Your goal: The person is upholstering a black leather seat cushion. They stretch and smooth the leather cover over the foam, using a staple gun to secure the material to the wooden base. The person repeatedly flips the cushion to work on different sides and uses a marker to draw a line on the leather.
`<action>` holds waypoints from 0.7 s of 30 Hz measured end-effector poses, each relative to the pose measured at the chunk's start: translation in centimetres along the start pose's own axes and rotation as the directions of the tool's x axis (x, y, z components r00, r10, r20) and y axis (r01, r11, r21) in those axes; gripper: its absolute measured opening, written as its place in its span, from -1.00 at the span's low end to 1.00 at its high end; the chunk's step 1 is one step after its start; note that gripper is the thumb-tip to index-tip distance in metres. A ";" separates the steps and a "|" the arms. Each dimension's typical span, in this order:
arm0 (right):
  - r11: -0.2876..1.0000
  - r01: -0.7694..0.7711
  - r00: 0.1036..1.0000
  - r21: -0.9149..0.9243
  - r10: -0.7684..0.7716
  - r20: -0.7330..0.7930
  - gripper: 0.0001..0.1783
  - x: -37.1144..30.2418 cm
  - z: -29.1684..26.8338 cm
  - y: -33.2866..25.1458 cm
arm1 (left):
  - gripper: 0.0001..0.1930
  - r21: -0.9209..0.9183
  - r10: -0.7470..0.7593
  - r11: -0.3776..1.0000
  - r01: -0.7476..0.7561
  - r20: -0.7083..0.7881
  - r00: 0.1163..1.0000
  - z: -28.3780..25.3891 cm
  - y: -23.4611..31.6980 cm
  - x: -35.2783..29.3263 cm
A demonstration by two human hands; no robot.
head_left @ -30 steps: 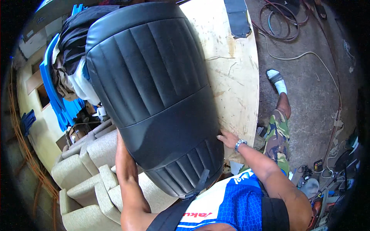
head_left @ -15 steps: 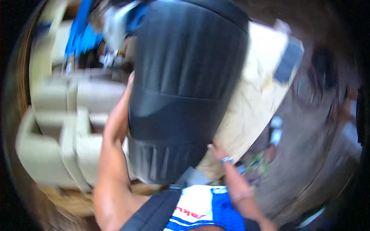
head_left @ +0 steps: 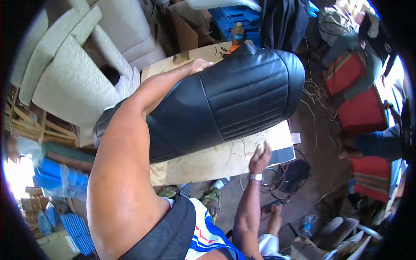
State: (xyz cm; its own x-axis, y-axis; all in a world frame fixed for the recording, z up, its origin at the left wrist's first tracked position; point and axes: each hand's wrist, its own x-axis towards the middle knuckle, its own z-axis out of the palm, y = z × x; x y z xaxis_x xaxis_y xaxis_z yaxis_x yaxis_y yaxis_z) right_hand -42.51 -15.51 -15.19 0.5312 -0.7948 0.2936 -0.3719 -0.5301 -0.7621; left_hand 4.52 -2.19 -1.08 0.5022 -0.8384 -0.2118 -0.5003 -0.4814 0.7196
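Observation:
A long, padded black leather-look cushion (head_left: 247,91) with stitched ribs lies across a pale wooden table (head_left: 208,167). My left arm reaches over the cushion, and my left hand (head_left: 200,66) is closed at its far edge, with the fingertips partly hidden. Off the cushion's near side, my right hand (head_left: 261,159) is raised near the table's front edge. Its fingers are apart and nothing is in them. Beyond the cushion, a small bottle (head_left: 238,31) and an orange item (head_left: 234,49) are at the table's back.
Light upholstered seating (head_left: 71,80) is stacked at the left. A person's legs (head_left: 366,71) show among red cushions (head_left: 362,110) on the right. Loose cords (head_left: 318,93) and a black bag (head_left: 294,177) lie on the floor. Blue sheets (head_left: 240,19) are piled behind the table.
The view has swung, so cushion and table now lie crosswise instead of lengthwise. My right hand has come away from the cushion's edge; my left hand stays at its edge.

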 end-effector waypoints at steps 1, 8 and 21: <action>0.995 0.095 0.995 0.012 -0.095 -0.009 -0.57 3.1 -1.6 -1.8 | -0.65 -0.035 0.219 0.974 -0.222 -0.086 0.972 0.2 -5.1 0.6; 0.658 0.746 0.614 0.101 -0.738 0.281 -0.52 21.5 -4.2 -23.0 | -0.63 0.031 0.109 0.994 -0.105 -0.176 0.978 3.0 5.8 -5.3; 0.747 0.624 -0.152 0.229 -0.171 0.973 0.04 27.2 8.8 -30.0 | -0.73 0.448 0.191 0.865 0.227 -0.711 0.677 4.7 12.2 -10.7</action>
State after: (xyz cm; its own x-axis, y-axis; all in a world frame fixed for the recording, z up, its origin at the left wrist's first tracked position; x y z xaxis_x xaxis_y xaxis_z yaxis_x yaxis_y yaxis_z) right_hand -10.24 -18.61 10.58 0.7240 0.4991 -0.4761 0.2277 -0.8245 -0.5181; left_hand -10.30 -0.31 6.85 0.7459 -0.4780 0.4639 -0.6349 -0.7209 0.2780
